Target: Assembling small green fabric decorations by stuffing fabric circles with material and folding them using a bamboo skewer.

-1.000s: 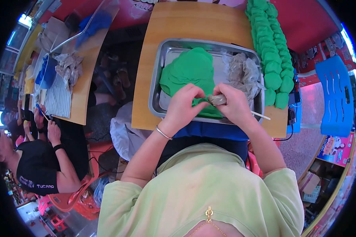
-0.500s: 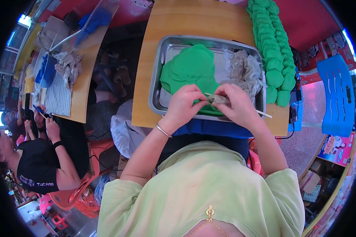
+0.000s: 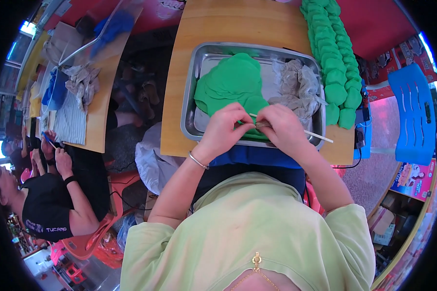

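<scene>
My left hand [image 3: 226, 130] and my right hand [image 3: 284, 127] meet fingertip to fingertip over the near side of a metal tray [image 3: 185, 111]. A thin white stick [image 3: 319, 136] passes through my right hand, its long end sticking out to the right. Pinched by my right fingers is a small crumpled grey-brown sheer piece [image 3: 262, 124]. My left thumb and index finger are closed beside it; what they grip is hidden. Beyond my hands, a pile of flat green round pieces [image 3: 230, 82] fills the tray's left part. Crumpled grey-brown sheer material [image 3: 296, 82] lies at its right.
Long rows of stacked green round pieces [image 3: 332, 68] stand on the wooden table [image 3: 238, 22] right of the tray. A blue slatted chair back [image 3: 413, 114] is farther right. At the left, a person [image 3: 48, 203] in black sits by another table [image 3: 112, 63].
My right hand has shifted slightly left, closing in on my left fingertips. The sheer piece is now more covered by my fingers, and more of the stick shows at the right.
</scene>
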{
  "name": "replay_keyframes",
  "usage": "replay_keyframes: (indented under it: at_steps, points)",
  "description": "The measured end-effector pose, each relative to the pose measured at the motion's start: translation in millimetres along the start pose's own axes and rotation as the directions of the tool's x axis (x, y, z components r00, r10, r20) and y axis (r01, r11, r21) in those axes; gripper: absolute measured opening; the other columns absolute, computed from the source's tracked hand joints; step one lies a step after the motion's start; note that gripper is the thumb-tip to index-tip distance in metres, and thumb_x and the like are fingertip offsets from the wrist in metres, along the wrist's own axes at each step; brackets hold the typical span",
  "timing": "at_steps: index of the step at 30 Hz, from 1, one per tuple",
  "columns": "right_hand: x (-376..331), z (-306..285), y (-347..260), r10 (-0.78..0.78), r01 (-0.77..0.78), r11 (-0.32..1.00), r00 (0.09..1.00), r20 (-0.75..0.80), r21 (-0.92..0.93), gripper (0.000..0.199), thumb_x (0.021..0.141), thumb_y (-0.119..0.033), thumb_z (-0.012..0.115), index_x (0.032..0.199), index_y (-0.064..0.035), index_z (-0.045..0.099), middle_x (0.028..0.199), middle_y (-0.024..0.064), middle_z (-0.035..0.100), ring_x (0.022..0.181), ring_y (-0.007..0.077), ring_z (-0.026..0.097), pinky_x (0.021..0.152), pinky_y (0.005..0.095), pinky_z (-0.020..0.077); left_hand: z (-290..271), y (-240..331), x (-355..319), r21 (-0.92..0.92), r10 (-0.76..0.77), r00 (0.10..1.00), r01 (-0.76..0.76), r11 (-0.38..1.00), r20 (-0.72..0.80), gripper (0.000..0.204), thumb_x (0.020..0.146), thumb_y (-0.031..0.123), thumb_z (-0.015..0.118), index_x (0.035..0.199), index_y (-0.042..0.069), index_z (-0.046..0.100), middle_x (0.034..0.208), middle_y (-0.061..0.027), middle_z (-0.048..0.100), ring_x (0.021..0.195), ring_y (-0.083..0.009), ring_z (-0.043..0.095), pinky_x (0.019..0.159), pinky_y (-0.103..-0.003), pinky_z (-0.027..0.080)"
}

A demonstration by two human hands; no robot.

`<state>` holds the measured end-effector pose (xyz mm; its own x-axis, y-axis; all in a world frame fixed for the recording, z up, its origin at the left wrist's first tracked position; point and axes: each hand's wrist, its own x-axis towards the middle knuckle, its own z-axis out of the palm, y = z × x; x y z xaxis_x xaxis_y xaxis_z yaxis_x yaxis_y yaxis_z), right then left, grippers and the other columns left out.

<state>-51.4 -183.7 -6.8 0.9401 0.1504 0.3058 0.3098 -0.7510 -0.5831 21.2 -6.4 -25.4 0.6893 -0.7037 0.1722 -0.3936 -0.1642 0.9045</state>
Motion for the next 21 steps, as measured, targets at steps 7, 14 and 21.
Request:
replay_keyframes:
  at_steps: [7,14,21]
  points:
    - [-9.7,10.5,-0.1,0.268,-0.258,0.922,0.963,0.007,0.288,0.01,0.076,-0.001,0.063,0.086,-0.0026,0.06,0.075,0.0098,0.057,0.074,0.0249,0.058,0.064,0.0321,0.0467,-4.2,-6.4,-3.5,-0.141,-0.08,0.997,0.08,0.987,0.007,0.007,0.079,-0.001,0.064,0.084,-0.002,0.061,0.085,-0.0066,0.055,0.076,-0.0131,0.057,0.067,-0.023,0.049]
    - [-6.4,8.4,-0.8,0.088,-0.052,0.965,0.988,-0.128,0.256,0.009,0.079,-0.002,0.062,0.088,-0.002,0.061,0.086,0.0107,0.056,0.076,0.0249,0.059,0.066,0.0323,0.0478,-3.4,-1.5,-1.7,-0.207,-0.06,0.997,0.051,0.977,-0.04,0.008,0.078,-0.002,0.065,0.085,-0.002,0.062,0.086,-0.0067,0.054,0.079,-0.0125,0.057,0.067,-0.022,0.05]
    - [-3.2,15.7,0.6,0.289,-0.248,0.914,0.954,-0.085,0.319,0.013,0.076,-0.006,0.066,0.08,-0.0008,0.055,0.08,0.0114,0.055,0.072,0.0255,0.059,0.061,0.0336,0.0475,-2.7,0.7,-1.8,-0.15,-0.034,0.995,0.02,0.988,-0.09,0.007,0.076,-0.003,0.066,0.082,-0.003,0.062,0.084,-0.0068,0.054,0.077,-0.0127,0.058,0.067,-0.022,0.051]
